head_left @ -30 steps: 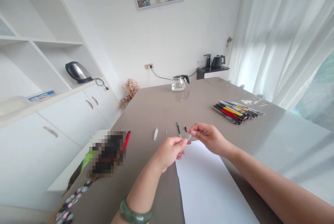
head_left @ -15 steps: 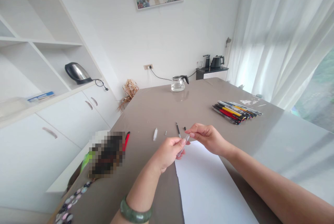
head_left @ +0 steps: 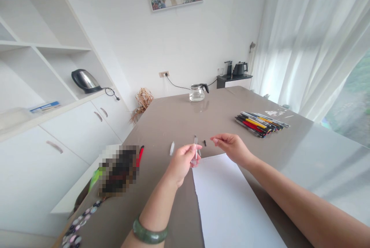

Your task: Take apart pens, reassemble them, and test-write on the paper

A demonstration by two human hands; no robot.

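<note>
Between the thumb and fingers of my left hand is a clear pen barrel, held nearly upright. My right hand is apart from it, to the right, its thumb and forefinger pinched together; whatever may be between those fingertips is too small to make out. A small black pen part lies on the table between the hands. To the left of my left hand lies a whitish translucent piece. The pen refill behind the barrel is mostly hidden. Below both hands spreads a white paper sheet.
Many pens are piled at the right of the table. A glass pot stands at the far edge. On the left are a red pen, a blurred-out dark item and a bead strand.
My right hand has come away from the barrel and moved slightly right, fingers still pinched. My left hand has shifted a little left and turned the barrel more upright.
</note>
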